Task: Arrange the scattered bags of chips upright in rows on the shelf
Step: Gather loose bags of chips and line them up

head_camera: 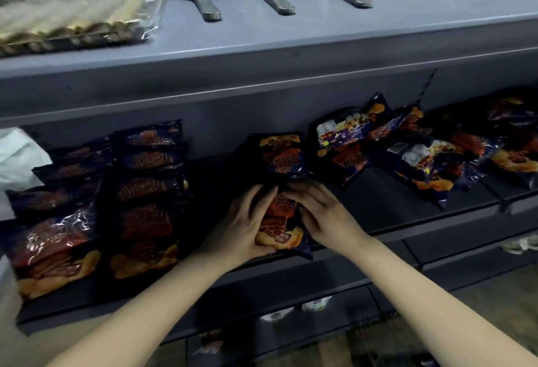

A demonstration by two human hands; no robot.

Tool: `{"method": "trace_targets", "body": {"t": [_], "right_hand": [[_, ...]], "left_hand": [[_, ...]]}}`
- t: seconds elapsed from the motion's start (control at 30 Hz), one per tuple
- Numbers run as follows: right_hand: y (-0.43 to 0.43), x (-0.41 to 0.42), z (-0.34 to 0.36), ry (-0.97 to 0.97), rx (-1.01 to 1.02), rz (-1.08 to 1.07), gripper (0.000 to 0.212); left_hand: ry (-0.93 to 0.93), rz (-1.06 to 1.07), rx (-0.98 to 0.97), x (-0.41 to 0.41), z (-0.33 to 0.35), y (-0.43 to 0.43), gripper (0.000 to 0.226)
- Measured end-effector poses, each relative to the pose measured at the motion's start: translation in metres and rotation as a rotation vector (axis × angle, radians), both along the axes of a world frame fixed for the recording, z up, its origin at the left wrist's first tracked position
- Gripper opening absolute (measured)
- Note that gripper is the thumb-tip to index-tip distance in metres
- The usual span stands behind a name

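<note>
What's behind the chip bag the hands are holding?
Directly behind the held bag, gripped by the left hand and right hand, stands a second chip bag, then the shelf's back wall. The second bag's lower edge is covered by the held bag and hands.

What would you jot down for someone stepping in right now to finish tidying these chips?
Hands: the left hand and the right hand both grip one chip bag by its sides, near the front of the shelf.
Done: two rows of bags stand at the left. Another bag stands just behind the held one, apparently starting a third row.
Left: set the held bag in place, then stand up the scattered pile lying at the right, where some bags show their backs.
</note>
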State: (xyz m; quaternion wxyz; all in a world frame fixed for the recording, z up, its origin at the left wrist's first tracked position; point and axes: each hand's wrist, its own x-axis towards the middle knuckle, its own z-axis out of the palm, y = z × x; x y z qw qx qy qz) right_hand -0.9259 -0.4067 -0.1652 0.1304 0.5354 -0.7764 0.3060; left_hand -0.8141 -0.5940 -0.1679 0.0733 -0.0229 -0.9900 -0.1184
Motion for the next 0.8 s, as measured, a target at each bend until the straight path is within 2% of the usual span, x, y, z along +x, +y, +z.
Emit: {"method": "trace_targets", "body": {"t": [0.1, 0.27, 0.37, 0.63, 0.8], "right_hand": [[-0.014, 0.0, 0.002, -0.018, 0.01, 0.01, 0.048], [-0.036, -0.001, -0.002, 0.023, 0.203, 0.024, 0.089], [-0.051, 0.002, -0.006, 0.087, 0.284, 0.019, 0.102], [-0.085, 0.001, 0.0, 0.101, 0.311, 0.031, 0.102], [-0.097, -0.015, 0.007, 0.11, 0.299, -0.001, 0.098]], "left_hand": [[0.072, 0.086, -0.041, 0.005, 0.002, -0.003, 0.122], [0.077, 0.237, -0.073, 0.012, 0.004, -0.012, 0.117], [0.032, 0.318, -0.062, 0.014, 0.001, -0.01, 0.117], [0.009, 0.406, -0.052, 0.025, 0.003, -0.017, 0.115], [-0.025, 0.38, -0.136, 0.04, 0.002, -0.011, 0.088]]}}
